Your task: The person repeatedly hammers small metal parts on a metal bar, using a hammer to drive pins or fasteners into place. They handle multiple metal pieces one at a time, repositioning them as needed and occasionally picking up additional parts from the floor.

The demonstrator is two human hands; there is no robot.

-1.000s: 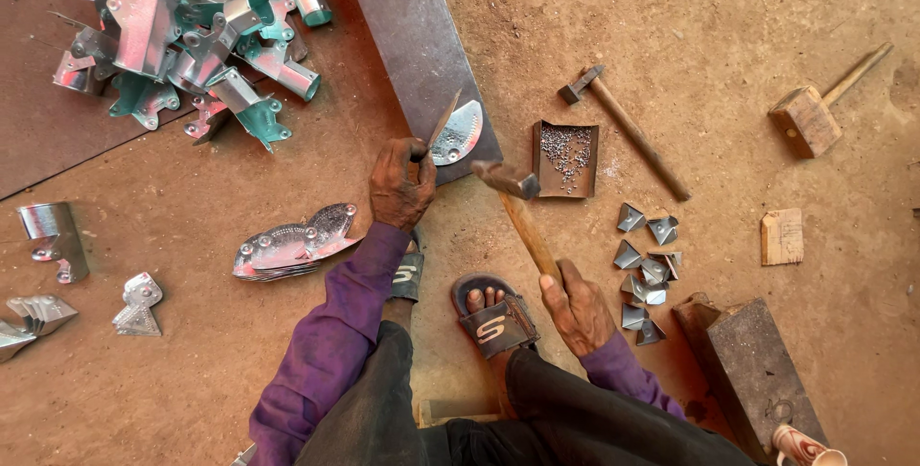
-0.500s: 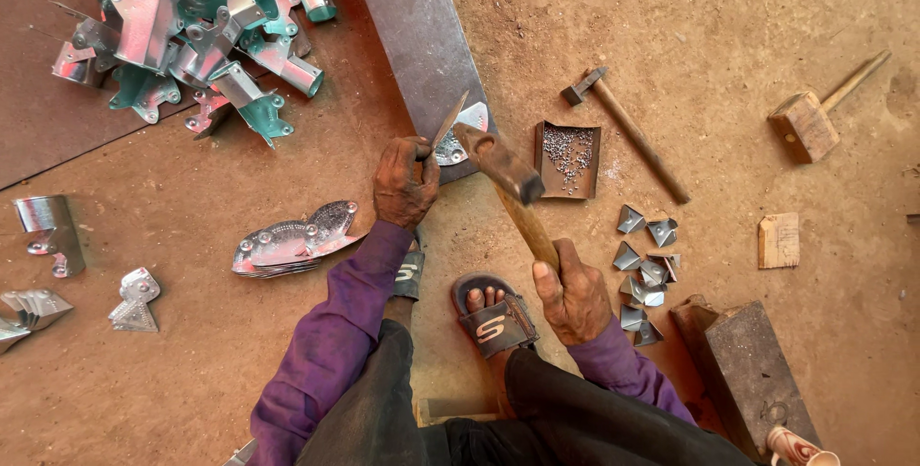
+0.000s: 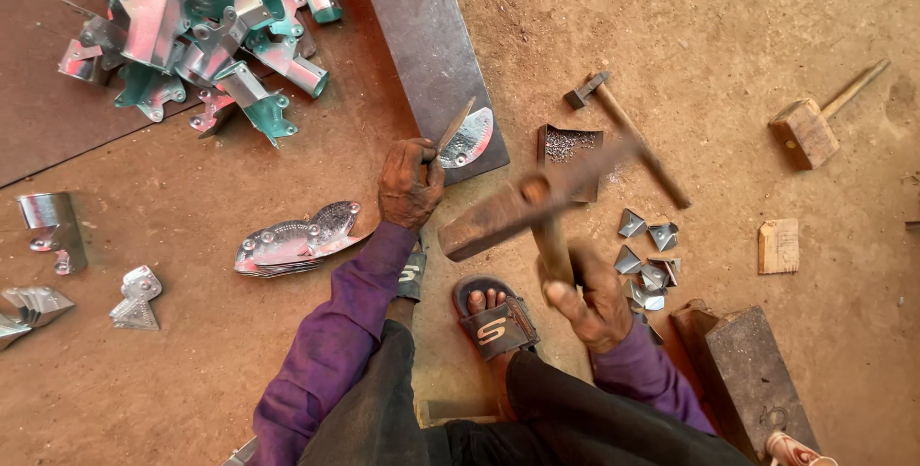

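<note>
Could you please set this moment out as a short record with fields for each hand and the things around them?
Left hand: holds a thin chisel tilted on a curved metal piece.
Support: the piece lies on a flat steel plate.
Right hand: grips a hammer, raised and blurred.
Beside right hand: small folded metal bits on the ground; a second hammer; a wooden mallet.
Beside left arm: stacked fish-shaped pieces.
Upper left: heap of bent sheet-metal parts.
</note>
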